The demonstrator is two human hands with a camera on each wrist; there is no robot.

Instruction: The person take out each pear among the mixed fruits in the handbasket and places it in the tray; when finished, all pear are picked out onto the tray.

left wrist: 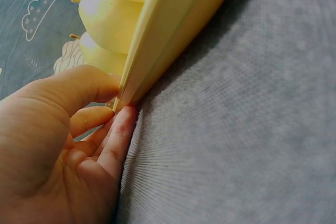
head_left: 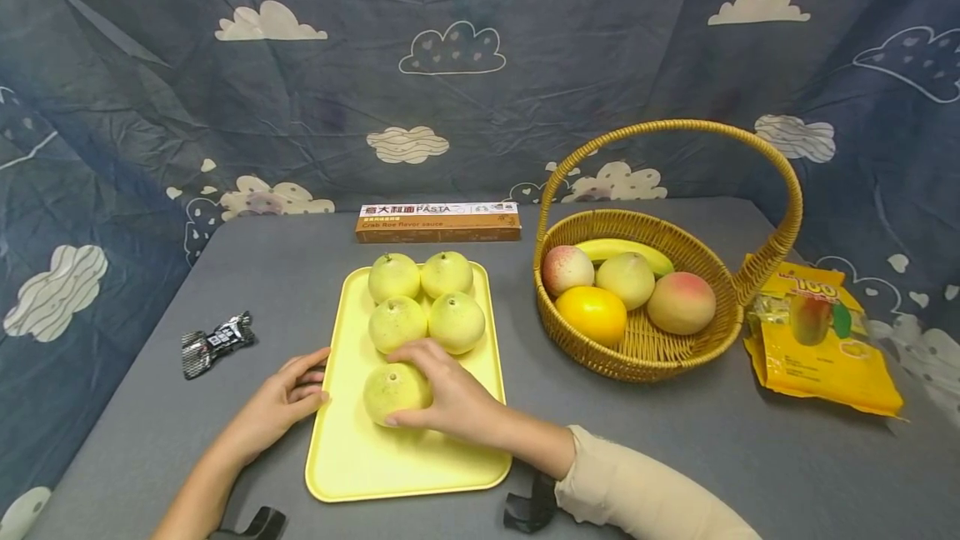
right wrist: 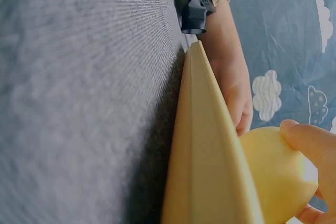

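My right hand point(head_left: 457, 398) grips a round yellow-green pomelo point(head_left: 393, 394) on a pale yellow tray point(head_left: 408, 469), thumb on the near side and fingers over the far side. In the right wrist view, thumb and fingertips press against that pomelo point(right wrist: 273, 174). Several similar pomelos point(head_left: 397, 323) sit in two rows at the tray's far end, short stems showing in the left wrist view. At the tray's left edge rests my left hand point(head_left: 281, 398). Its thumb and fingertips touch the rim point(left wrist: 134, 69), with the fingers low against the grey cloth.
Right of the tray stands a wicker basket point(head_left: 637, 369) with a tall handle, holding several fruits including a banana point(head_left: 626, 252). A yellow snack bag point(head_left: 821, 348) lies beyond it. Behind the tray is a pasta box point(head_left: 438, 223); a black-and-silver wrapped packet point(head_left: 217, 344) lies left.
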